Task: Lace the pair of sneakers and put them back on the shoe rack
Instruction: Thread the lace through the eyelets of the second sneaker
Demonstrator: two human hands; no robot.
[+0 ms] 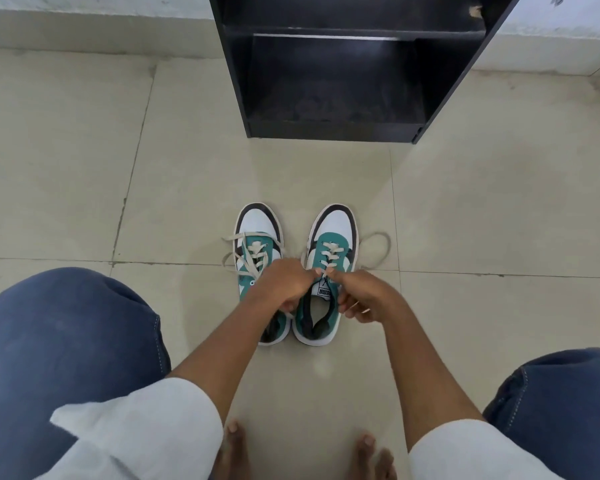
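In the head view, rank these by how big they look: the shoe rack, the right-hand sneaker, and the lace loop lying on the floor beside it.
1. Shoe rack, by far the largest, though cut off at the top edge.
2. Right-hand sneaker, partly covered by the right hand.
3. Lace loop, the smallest.

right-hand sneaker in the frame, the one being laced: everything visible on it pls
The teal, white and black low-top sneaker stands upright on the beige tiled floor, toe toward the black shoe rack, close beside its twin. White toe cap with black trim, teal lace panel, white sole, black lining, white tongue label. Cream flat lace crosses the lower eyelets; a loose loop lies on the floor to its right. Left hand and right hand pinch the lace at the upper eyelets.
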